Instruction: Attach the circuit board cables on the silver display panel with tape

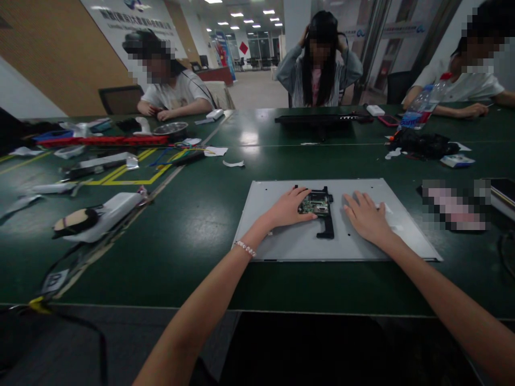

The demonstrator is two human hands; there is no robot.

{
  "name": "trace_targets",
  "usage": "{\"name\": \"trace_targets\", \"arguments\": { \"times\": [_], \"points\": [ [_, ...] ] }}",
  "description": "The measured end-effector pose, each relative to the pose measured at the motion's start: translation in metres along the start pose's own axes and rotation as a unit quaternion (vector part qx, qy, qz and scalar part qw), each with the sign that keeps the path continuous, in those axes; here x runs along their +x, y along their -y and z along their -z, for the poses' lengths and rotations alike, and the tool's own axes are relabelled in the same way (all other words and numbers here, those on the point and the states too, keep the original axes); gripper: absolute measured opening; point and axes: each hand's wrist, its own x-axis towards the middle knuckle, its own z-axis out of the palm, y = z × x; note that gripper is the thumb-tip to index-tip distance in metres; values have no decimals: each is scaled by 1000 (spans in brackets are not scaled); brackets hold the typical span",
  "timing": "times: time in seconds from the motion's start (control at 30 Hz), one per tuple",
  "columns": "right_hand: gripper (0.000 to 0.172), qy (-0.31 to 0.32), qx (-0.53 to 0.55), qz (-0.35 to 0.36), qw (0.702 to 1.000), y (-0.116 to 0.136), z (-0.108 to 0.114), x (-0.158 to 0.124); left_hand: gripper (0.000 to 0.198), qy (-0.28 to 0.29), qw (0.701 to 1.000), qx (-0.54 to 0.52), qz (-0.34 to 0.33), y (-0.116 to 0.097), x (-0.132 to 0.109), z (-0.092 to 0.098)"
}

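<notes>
A flat grey panel [281,244] lies on the green table in front of me. On it rests a black bracket [328,228] with a green circuit board [317,205] set in its upper part. My left hand [290,206] grips the left side of the circuit board, thumb at the near edge and fingers at the far edge; its palm hides part of the bracket. To the right of the bracket, my right hand [367,217] lies flat on the panel with fingers spread, holding nothing. A bead bracelet [245,248] circles my left wrist.
Left, a white device with a strap [108,217], cables and a red strip [104,140] lie on the table. A phone [454,206] lies right of the panel. A dark monitor [317,119], bottles [420,110] and a black bag [424,143] stand farther back. Three people sit opposite.
</notes>
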Motion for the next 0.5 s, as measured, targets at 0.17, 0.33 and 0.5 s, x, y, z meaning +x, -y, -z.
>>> {"name": "trace_targets", "arguments": {
  "times": [0.17,0.33,0.5],
  "points": [
    [54,8,9,4,1000,-1,1,0,84,-15,1000,17,10,-23,-3,-12],
    [54,-2,13,11,1000,-2,1,0,86,-26,999,23,38,-35,-6,-18],
    [53,0,11,11,1000,-1,2,0,87,-25,998,25,43,-38,-5,-22]
  ]
}}
